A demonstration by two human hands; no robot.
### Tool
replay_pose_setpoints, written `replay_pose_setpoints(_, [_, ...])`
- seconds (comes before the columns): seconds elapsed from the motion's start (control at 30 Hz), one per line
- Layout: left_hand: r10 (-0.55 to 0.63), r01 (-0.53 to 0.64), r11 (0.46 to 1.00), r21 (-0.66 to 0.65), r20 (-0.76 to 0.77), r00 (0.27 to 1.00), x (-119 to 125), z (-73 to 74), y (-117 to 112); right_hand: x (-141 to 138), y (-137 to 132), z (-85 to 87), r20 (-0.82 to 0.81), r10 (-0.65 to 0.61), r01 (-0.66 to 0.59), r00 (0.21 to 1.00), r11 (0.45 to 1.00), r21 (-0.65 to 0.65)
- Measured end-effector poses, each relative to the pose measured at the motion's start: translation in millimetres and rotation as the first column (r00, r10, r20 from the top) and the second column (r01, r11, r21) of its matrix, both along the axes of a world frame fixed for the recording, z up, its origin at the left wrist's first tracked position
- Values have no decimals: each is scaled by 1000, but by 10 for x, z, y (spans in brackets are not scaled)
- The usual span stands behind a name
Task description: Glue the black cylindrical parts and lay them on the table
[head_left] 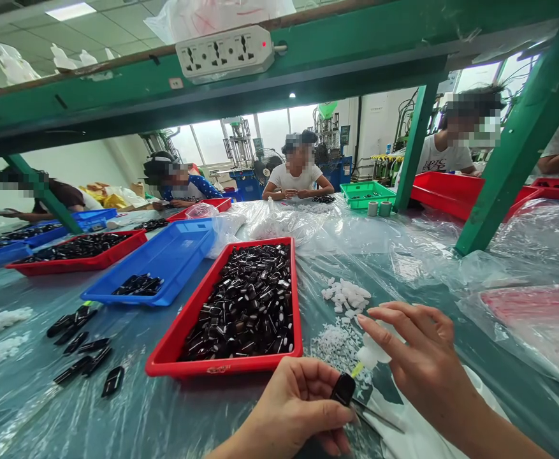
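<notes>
My left hand sits at the bottom centre, its fingers shut on a small glossy black plastic part. A thin metal rod or tweezers sticks out beside that part, and I cannot tell what holds it. My right hand pinches a white plastic piece with a yellow tip, which comes close to the black part. Just behind my hands lies a heap of white plastic bits. A red tray full of black and white pieces stands left of the heap.
A blue tray holds some black parts, and loose black parts lie on the clear plastic sheet covering the table. Several co-workers sit beyond more trays. A green shelf frame with a power strip crosses overhead.
</notes>
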State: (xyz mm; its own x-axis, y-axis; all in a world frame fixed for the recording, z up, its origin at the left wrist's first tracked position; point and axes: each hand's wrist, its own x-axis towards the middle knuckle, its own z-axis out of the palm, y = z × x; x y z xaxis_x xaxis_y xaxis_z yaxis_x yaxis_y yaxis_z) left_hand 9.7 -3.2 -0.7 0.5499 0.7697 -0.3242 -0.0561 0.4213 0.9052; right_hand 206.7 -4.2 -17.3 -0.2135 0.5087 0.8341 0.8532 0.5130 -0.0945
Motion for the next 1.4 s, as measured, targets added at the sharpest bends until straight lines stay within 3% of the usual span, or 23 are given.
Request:
replay_pose_setpoints(0.9, [-12, 12, 1000, -6, 19, 1000, -12, -12, -11, 14, -63, 74, 39, 7, -9, 999, 999, 43])
replay_pose_setpoints(1.4, [-44, 45, 999, -30, 9, 999, -14, 12, -15, 39, -45, 139, 79, 80, -85, 994, 995, 53])
